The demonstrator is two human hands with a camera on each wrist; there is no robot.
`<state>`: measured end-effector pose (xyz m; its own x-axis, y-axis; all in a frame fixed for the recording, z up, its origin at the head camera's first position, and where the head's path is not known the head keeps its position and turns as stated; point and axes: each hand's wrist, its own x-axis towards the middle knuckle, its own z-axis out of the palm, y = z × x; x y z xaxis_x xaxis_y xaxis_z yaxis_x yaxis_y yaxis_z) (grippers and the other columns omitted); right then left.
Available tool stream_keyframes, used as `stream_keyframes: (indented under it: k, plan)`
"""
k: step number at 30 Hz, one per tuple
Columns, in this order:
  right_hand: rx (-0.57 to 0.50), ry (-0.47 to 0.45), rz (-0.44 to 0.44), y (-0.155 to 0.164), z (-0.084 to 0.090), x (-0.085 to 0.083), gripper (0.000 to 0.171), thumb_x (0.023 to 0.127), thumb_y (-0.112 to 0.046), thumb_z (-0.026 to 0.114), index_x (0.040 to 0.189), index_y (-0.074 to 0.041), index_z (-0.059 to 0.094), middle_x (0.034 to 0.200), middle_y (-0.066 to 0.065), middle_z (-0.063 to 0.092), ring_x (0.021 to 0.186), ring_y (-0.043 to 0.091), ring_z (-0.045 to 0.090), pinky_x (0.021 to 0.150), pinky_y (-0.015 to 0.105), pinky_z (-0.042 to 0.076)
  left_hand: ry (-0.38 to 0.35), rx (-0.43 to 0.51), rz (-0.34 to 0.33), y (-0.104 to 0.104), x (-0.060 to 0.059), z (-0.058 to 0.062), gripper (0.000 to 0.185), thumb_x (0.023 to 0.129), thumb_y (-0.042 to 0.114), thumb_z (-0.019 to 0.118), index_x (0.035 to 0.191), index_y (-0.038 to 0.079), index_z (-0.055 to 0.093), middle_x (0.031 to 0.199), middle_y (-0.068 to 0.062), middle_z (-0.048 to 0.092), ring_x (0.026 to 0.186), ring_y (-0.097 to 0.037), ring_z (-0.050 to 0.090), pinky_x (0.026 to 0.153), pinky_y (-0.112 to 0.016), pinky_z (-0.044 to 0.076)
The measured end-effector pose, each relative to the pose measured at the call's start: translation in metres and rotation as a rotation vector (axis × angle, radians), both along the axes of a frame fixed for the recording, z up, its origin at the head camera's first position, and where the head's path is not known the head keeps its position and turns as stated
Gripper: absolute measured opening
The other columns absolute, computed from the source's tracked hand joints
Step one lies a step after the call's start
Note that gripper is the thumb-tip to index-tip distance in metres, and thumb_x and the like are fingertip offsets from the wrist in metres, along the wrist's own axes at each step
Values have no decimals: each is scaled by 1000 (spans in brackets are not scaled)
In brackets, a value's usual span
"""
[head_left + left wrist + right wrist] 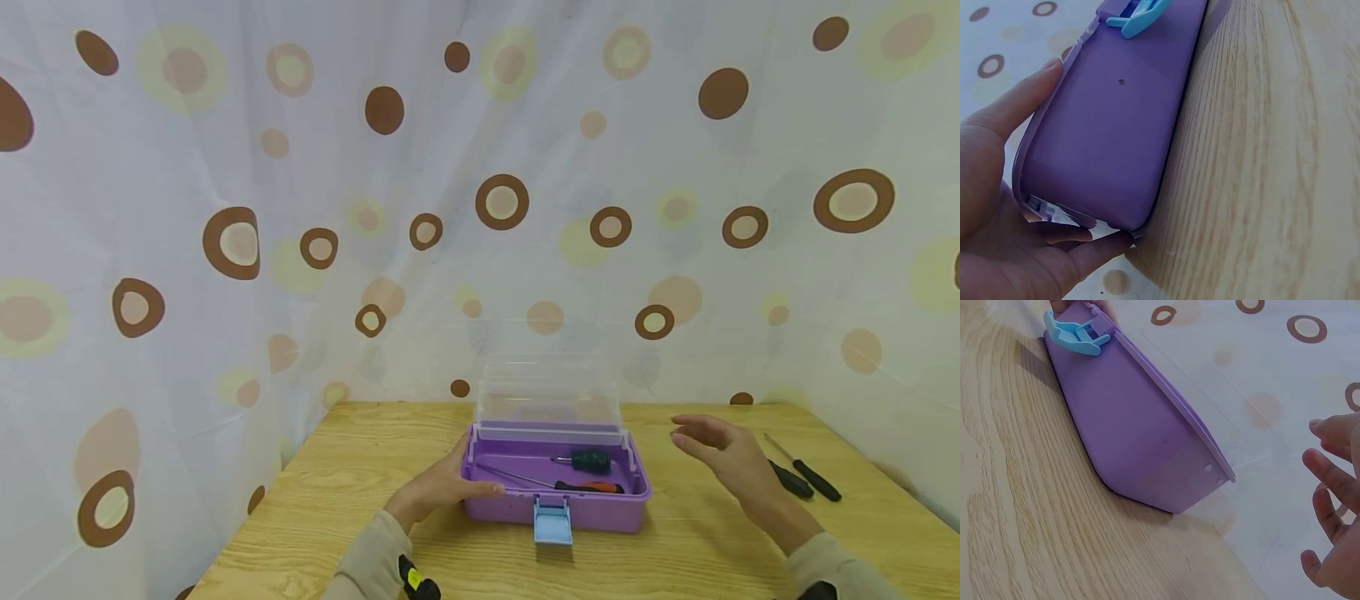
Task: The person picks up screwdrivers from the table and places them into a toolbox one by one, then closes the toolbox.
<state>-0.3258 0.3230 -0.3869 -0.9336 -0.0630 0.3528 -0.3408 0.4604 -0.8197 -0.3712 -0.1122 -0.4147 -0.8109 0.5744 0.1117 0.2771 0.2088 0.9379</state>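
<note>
Two hands flank the purple box mid-bench: left hand cups its left end, fingers curled round the wall; right hand hovers to its right, fingers apart, empty. Box's long axis runs left-right; lid up

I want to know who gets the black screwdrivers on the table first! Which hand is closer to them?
Right. The right hand hovers open just beside the black screwdrivers, not touching them. The left hand is far off, holding the left end of the purple box.
</note>
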Motion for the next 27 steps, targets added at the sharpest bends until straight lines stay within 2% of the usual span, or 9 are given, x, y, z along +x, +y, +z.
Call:
stream_keyframes:
  k: [5, 9, 13, 16, 19, 20, 24, 27]
  plan:
    - [-29, -22, 9, 9, 0, 1, 55, 105, -33, 64, 146, 2, 53, 124, -1, 70, 105, -3, 60, 87, 16, 47, 4, 6, 0, 0, 0, -1, 115, 91, 22, 80, 166, 16, -7, 166, -19, 24, 147, -39, 31, 121, -58, 17]
    - [-21, -42, -19, 17, 1, 2, 57, 105, -37, 63, 146, 1, 53, 123, -5, 69, 105, -5, 58, 94, 31, 48, 7, -2, 8, 0, 0, -1, 115, 91, 23, 80, 166, 16, -7, 166, -19, 23, 147, -39, 31, 121, -59, 16]
    - [-19, -59, -46, 25, -1, 0, 57, 104, -39, 64, 146, -2, 54, 121, -10, 69, 104, -5, 58, 95, 35, 48, 11, -6, 8, 0, 0, -2, 115, 91, 24, 80, 166, 15, -7, 166, -19, 23, 148, -39, 30, 121, -59, 15]
    - [-31, -49, -50, 29, -4, -1, 55, 104, -38, 64, 146, -2, 55, 121, -9, 69, 104, -6, 57, 98, 41, 48, 6, -2, 3, 0, 0, -2, 115, 91, 23, 80, 166, 15, -8, 166, -20, 23, 147, -39, 31, 121, -59, 16]
    - [-46, -36, -45, 33, -5, -2, 54, 105, -36, 63, 146, -1, 54, 122, -4, 68, 104, -6, 56, 102, 59, 43, 1, -3, 3, 0, 0, -2, 115, 92, 23, 79, 166, 16, -8, 165, -19, 24, 147, -39, 32, 121, -58, 16]
    - [-53, -36, -44, 33, -5, -2, 54, 105, -36, 63, 146, -1, 54, 123, -3, 68, 103, -6, 55, 101, 62, 42, 1, -6, 5, 0, 0, -2, 115, 92, 24, 79, 166, 16, -7, 166, -19, 24, 147, -38, 31, 121, -58, 16]
    - [-29, -44, -62, 37, -5, -2, 53, 105, -38, 62, 146, -4, 56, 121, -6, 67, 104, -7, 55, 100, 53, 45, 8, -7, 7, -1, 0, -1, 115, 91, 24, 79, 166, 15, -8, 166, -19, 23, 147, -39, 31, 121, -59, 15]
    - [-36, -55, -66, 42, -6, -3, 53, 105, -39, 63, 146, -6, 57, 120, -10, 67, 103, -9, 53, 101, 58, 44, 11, -1, 3, 0, 0, -1, 115, 91, 23, 79, 166, 16, -8, 166, -19, 23, 147, -39, 30, 121, -59, 15]
